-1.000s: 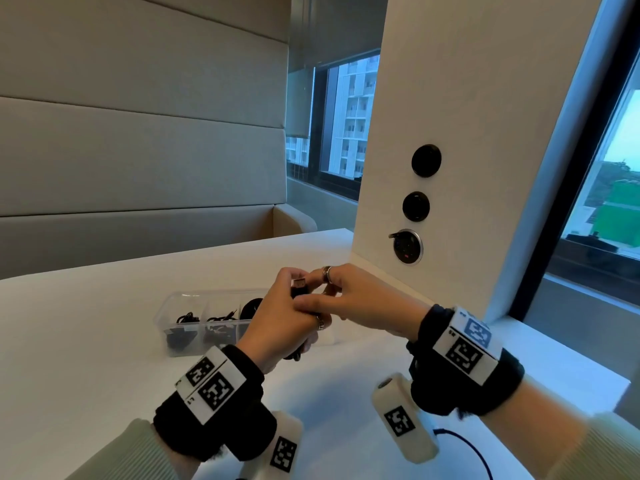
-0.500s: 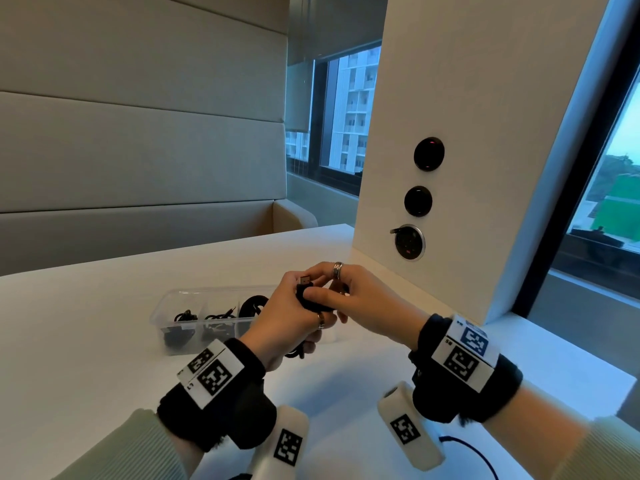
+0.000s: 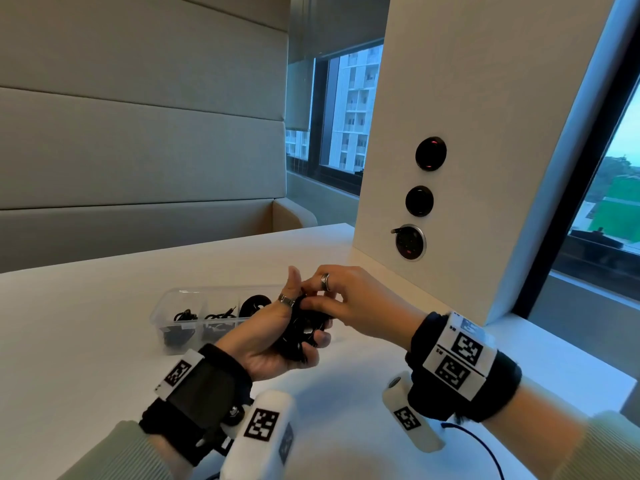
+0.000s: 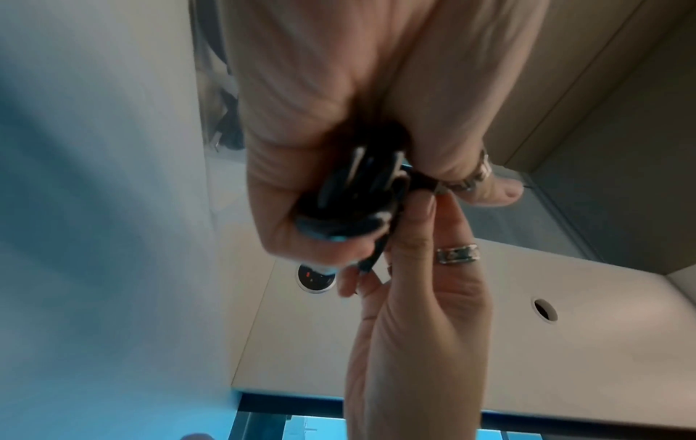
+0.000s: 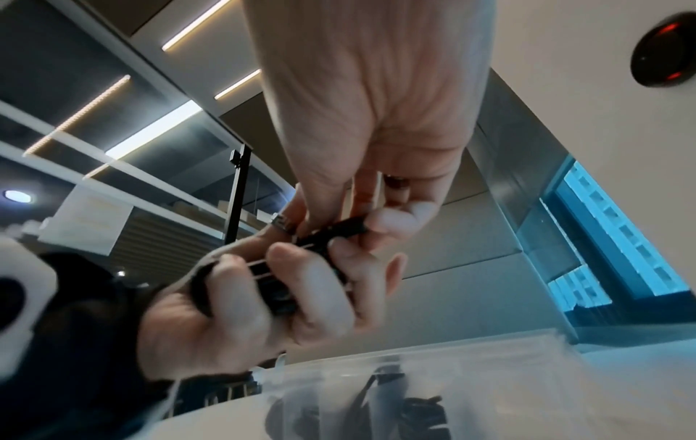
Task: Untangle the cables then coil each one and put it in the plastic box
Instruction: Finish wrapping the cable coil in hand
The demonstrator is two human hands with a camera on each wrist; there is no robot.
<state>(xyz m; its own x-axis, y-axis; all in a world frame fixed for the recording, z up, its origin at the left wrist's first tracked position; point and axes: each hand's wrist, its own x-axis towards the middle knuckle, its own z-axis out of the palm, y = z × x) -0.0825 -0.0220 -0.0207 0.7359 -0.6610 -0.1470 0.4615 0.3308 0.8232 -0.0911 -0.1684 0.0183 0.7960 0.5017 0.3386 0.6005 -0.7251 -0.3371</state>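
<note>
A black cable wound into a small coil (image 3: 300, 332) lies in my left hand (image 3: 277, 341), whose fingers curl round it above the white table (image 3: 86, 358). My right hand (image 3: 349, 303) pinches the cable's loose end at the top of the coil. In the left wrist view the coil (image 4: 350, 202) is blurred, and the right hand's fingers (image 4: 418, 214) touch it. In the right wrist view the cable end (image 5: 339, 230) sits between the right fingertips. The clear plastic box (image 3: 162, 308) stands just behind my left hand and holds several coiled black cables (image 3: 254, 303).
A white pillar (image 3: 467, 98) with round black sockets (image 3: 430, 154) rises close on the right of my hands. Windows lie beyond it, and a padded bench back (image 3: 138, 150) stands behind the table. A thin black wire (image 3: 485, 448) trails from my right wrist camera.
My left hand has rolled, so its thumb points up and the coil shows in the palm. The right fingers have moved from the plug onto the top of the coil.
</note>
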